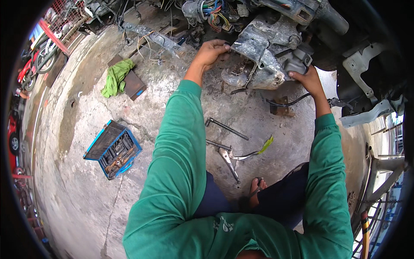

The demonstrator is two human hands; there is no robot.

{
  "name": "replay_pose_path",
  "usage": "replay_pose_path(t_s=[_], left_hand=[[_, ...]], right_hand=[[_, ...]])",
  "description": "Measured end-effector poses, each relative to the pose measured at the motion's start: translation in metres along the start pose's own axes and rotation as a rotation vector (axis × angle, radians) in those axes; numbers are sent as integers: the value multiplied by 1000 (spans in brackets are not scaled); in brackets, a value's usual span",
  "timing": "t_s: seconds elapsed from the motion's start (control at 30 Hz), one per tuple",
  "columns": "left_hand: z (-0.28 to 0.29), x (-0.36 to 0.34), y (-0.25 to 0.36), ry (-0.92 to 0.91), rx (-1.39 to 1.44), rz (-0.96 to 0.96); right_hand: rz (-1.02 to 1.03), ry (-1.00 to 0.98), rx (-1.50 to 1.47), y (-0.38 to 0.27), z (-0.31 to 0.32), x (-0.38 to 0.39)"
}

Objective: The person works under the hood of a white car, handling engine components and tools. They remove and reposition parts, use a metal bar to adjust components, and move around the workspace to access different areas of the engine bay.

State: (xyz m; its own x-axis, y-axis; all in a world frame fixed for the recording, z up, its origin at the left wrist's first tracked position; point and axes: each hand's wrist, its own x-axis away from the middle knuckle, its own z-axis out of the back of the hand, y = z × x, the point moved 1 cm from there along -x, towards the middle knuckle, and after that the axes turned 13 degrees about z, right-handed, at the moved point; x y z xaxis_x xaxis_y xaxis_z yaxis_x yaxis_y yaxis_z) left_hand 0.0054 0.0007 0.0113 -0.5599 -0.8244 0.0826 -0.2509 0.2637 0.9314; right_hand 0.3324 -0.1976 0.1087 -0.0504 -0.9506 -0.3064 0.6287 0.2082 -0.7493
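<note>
My left hand (210,55) is at the near left corner of a dirty, greyish metal bracket (254,41) on the vehicle's underside. Its fingers are pinched together around something small and dark, too small to name. On the other side, my right hand (307,80) grips a grey metal housing (298,60) beside the bracket. The thumb shows on the housing's near face; the other fingers are mostly hidden. Below the bracket hangs a worn, rounded metal part (236,77). A black cable (293,102) runs beneath my right wrist.
On the concrete lie an L-shaped bar (227,128), a plier-like tool (228,162) and a green leaf-like scrap (266,144). An open blue toolbox (113,149) stands left. Farther off, a green cloth (116,77) drapes a dark box (134,85). Bundled wires (217,17) hang above.
</note>
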Motion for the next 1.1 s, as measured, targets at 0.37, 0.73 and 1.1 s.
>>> replay_pose_path(t_s=[0.37,0.73,1.1], left_hand=[[-15,-8,19,105,-132,70],[-14,-40,-24,268,-326,148],[-11,-18,-13,111,-353,-197]], right_hand=[[-5,46,-7,1,6,-4],[142,46,-8,20,14,-9],[145,83,102,19,13,-7]])
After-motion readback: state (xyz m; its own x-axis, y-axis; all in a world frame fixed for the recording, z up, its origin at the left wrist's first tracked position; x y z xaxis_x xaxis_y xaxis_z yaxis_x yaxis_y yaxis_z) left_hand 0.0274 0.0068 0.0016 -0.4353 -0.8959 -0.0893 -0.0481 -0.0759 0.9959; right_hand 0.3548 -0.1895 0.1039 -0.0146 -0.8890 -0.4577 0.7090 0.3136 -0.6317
